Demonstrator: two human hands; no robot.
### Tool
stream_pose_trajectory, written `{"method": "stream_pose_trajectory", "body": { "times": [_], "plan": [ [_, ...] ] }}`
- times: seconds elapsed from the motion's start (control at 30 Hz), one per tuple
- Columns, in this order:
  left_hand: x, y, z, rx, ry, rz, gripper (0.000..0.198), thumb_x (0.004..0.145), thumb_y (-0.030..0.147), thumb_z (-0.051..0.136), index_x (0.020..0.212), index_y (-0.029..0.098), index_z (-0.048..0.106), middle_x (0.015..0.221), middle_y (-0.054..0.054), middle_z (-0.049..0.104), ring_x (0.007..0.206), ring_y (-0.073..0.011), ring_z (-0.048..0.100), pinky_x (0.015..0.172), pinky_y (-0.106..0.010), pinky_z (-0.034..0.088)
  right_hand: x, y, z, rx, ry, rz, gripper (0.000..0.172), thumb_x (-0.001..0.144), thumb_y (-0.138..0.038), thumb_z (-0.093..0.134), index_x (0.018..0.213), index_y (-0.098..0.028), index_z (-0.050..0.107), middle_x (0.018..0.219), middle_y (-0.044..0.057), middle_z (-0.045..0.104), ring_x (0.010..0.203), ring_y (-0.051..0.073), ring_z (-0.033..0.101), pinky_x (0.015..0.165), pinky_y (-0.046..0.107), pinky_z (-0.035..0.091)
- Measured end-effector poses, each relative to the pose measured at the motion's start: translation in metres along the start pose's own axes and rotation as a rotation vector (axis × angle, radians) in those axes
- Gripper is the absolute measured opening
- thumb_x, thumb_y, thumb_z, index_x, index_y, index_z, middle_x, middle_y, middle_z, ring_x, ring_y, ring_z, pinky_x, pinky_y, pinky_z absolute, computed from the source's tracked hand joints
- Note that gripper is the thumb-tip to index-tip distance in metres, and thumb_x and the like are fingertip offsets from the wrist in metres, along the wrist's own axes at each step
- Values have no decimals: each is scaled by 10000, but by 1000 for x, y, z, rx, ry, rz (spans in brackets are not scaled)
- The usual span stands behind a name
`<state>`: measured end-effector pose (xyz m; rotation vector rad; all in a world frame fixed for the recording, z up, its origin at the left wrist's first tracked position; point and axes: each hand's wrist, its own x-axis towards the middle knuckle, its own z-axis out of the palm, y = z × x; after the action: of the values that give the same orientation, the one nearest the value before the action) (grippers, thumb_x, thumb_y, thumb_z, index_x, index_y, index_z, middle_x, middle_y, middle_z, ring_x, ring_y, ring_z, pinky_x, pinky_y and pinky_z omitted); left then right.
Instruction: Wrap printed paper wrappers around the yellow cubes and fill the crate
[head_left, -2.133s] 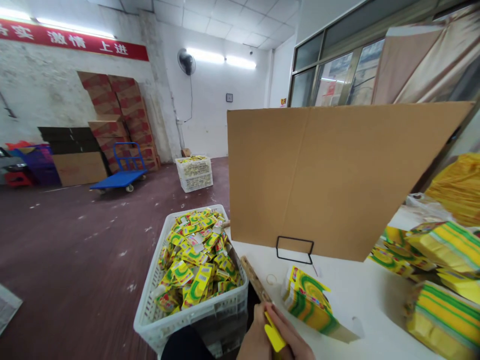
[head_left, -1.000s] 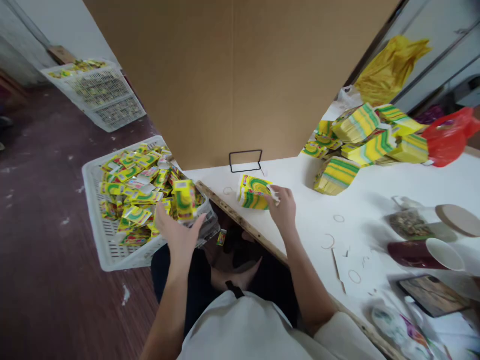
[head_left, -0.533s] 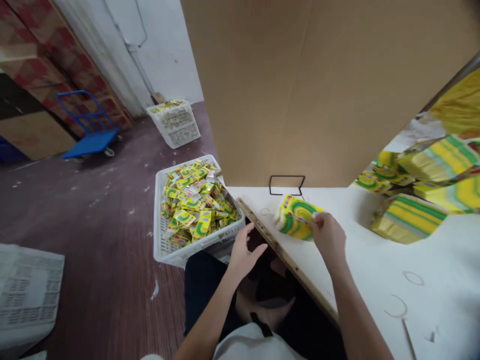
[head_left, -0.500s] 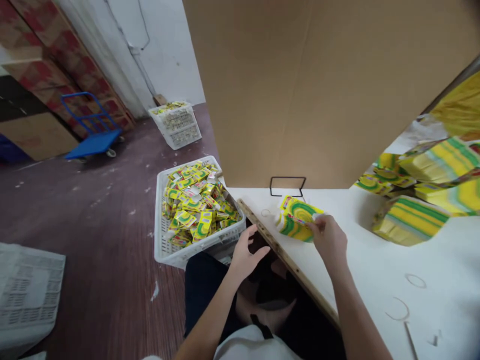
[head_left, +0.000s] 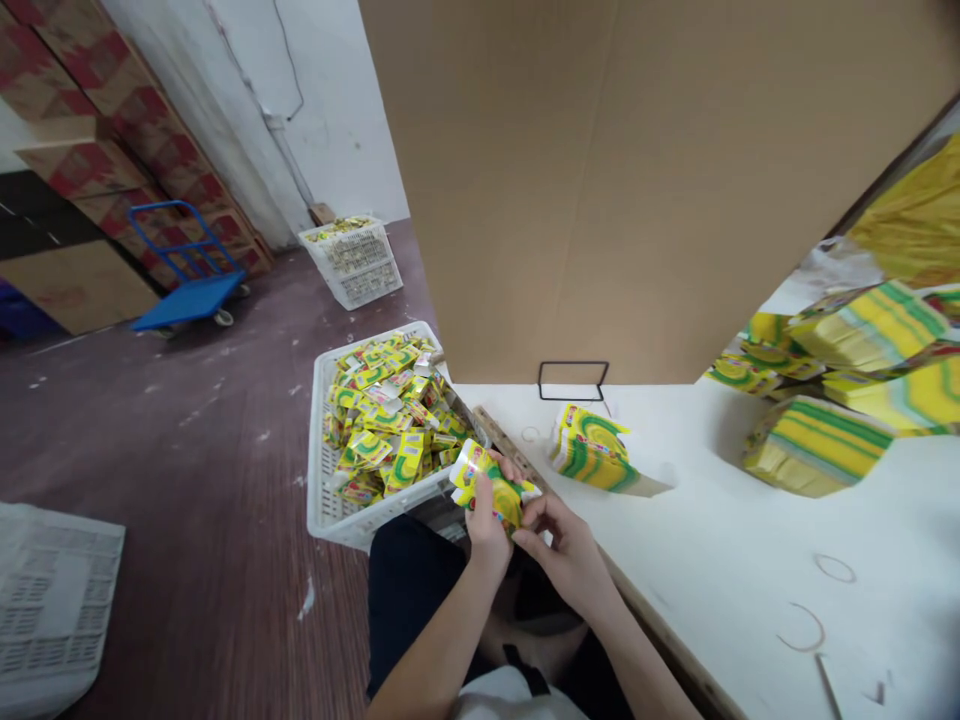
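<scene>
A yellow and green printed carton [head_left: 471, 468] with white-edged end flaps is held over my lap, at the near edge of the white table. My left hand [head_left: 489, 530] grips it, thumb across its face and fingers behind. At the carton's right end my right hand [head_left: 566, 552] pinches the edge near a flap. A small stack of flat yellow and green cartons [head_left: 589, 450] lies on the table just beyond my right hand. To the left, a white plastic basket [head_left: 318, 450] is heaped with small yellow-green cartons [head_left: 405, 455].
A tall cardboard sheet [head_left: 585, 200] stands behind a black wire bracket [head_left: 574, 381]. Carton bundles [head_left: 817, 445] and rubber bands [head_left: 835, 568] lie to the right on the table [head_left: 720, 570]. Another basket [head_left: 356, 265] and a blue trolley [head_left: 191, 300] stand on the floor.
My right hand has moved left and down from the carton stack to my left hand. A carton is now between both hands; my left hand, open before, has closed on it.
</scene>
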<state>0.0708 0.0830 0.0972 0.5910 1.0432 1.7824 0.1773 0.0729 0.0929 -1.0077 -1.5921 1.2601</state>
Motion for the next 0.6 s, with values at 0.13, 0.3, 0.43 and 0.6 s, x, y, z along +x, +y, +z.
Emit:
{"method": "stream_pose_trajectory", "body": {
  "times": [0.13,0.3,0.43,0.6],
  "plan": [
    [-2,-11,-6,56,59,-21,588,788,717,657,1018,176,674,941,-111,730,981,-269,706,907,-397,578,1,3,-2,-169,124,-58,119,823,-243,636,721,-213,582,729,25,633,666,170,590,643,278,493],
    [-8,-18,-9,174,6,-10,579,797,695,656,1029,168,715,1002,-134,750,1103,-308,685,1015,-417,526,3,7,-5,-134,75,-50,114,814,-245,662,752,-220,569,722,8,608,662,167,568,638,276,478],
    [-12,-23,-8,112,3,-32,612,717,742,715,935,170,712,944,-123,741,1015,-294,697,952,-395,549,4,10,-5,46,21,20,160,819,-330,685,824,-216,574,756,3,601,678,160,571,651,279,492],
    [-8,-22,-6,-137,170,-60,532,749,685,732,829,170,623,729,-14,619,667,-149,616,666,-266,533,0,14,2,150,-125,102,234,810,-374,709,930,-225,574,831,4,603,737,162,590,669,280,494]
  ]
}}
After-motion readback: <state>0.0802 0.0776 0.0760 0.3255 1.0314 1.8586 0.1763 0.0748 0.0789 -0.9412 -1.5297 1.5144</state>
